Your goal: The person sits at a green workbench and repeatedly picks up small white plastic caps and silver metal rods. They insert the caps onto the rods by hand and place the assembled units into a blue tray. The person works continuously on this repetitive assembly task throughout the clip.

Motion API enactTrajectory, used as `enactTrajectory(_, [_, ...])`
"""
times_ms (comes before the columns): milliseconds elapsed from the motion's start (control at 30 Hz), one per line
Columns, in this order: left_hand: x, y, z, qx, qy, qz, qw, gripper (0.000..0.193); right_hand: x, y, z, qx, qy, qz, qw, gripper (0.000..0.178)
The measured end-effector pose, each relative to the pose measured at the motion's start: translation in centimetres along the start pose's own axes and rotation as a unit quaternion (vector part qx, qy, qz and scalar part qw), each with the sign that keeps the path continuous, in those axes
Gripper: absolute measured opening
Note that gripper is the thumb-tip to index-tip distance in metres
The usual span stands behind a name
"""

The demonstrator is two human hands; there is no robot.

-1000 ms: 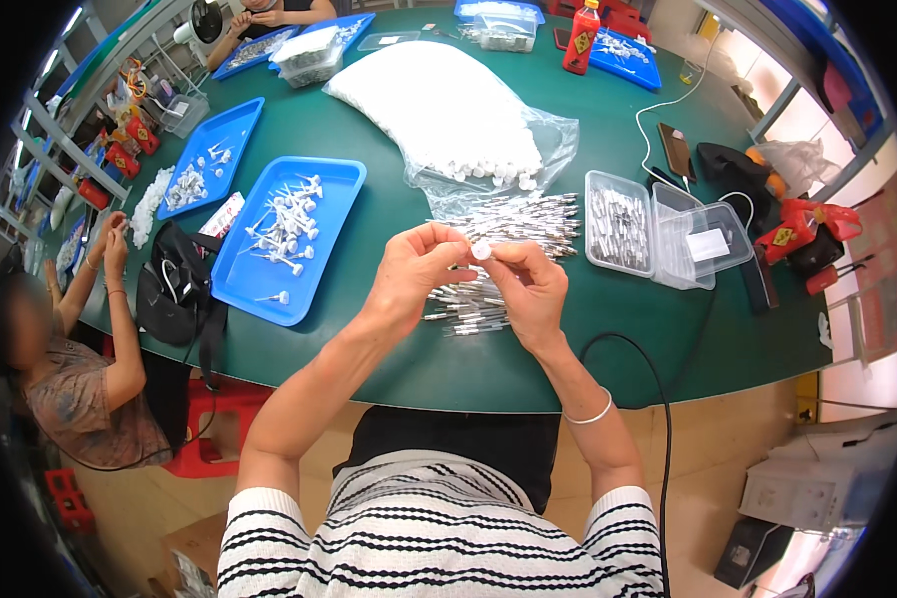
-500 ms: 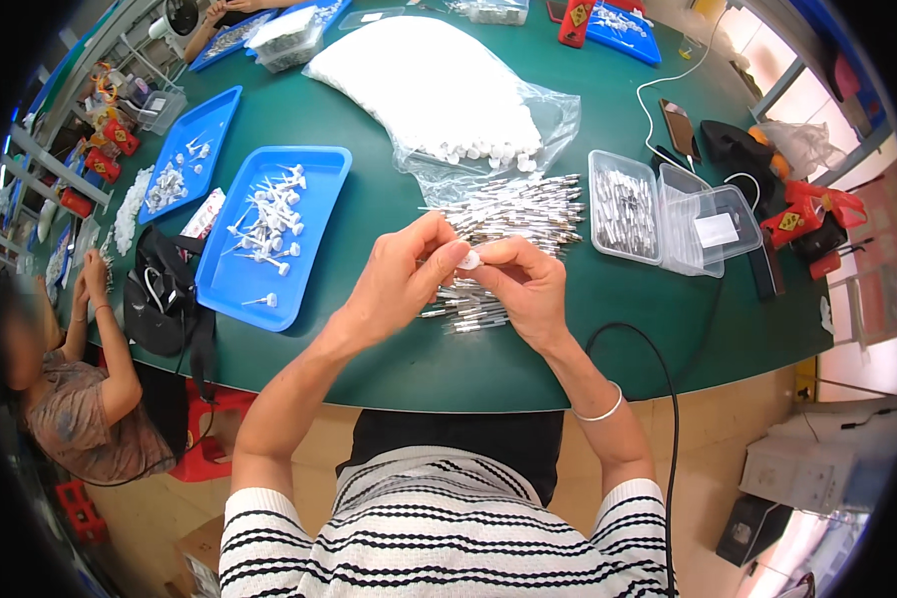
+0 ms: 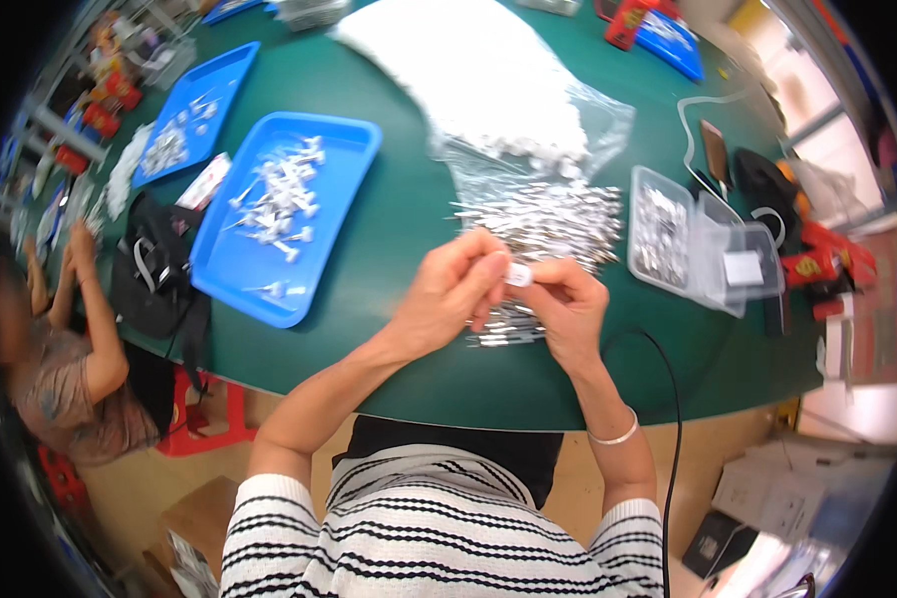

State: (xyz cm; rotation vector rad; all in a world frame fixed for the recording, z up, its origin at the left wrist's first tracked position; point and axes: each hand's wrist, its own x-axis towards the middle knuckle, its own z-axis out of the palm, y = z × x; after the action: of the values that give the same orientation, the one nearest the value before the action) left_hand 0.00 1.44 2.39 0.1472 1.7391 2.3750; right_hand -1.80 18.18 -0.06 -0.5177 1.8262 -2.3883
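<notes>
Above the near part of the table, my left hand (image 3: 453, 289) and my right hand (image 3: 571, 304) meet fingertip to fingertip. Pinched between them is a small round white plastic cap (image 3: 518, 275); whether a rod is joined to it is hidden by my fingers. Just beneath and beyond my hands lies a heap of slim silver metal rods (image 3: 558, 221). Past that, an open clear plastic bag (image 3: 608, 125) spills a large mass of white caps (image 3: 478, 80). To the left, a blue tray (image 3: 344, 199) holds several white-headed pieces with thin stems (image 3: 284, 194).
A clear plastic box (image 3: 658, 229) of metal parts stands right of the heap, beside clear lids (image 3: 733, 254). A phone (image 3: 714, 154) and cables lie farther right. Another blue tray (image 3: 231, 85) and a black bag (image 3: 154, 259) are at left, near a seated person (image 3: 80, 384).
The whole view has shifted and blurred, with the table's things sitting farther right. My hands stay together around the white cap, which now shows more of its flat face.
</notes>
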Motion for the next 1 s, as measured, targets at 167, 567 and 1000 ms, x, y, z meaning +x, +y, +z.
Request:
enactTrajectory(167, [-0.2,0.3,-0.5,0.006,-0.024,-0.027,0.999,0.020,-0.5,0.0,0.2,-0.015,-0.013,-0.028,0.999,0.014])
enactTrajectory(567, [-1.6,5.7,-15.4,0.607,0.335,0.183,0.698,0.018,1.3,-1.2,-1.4,-0.121,0.130,-0.143,0.974,0.028])
enactTrajectory(1000, [1.2,-0.6,-6.9,0.614,0.074,0.196,0.761,0.009,1.9,-4.0,-3.1,-0.401,-0.033,-0.092,0.911,0.014])
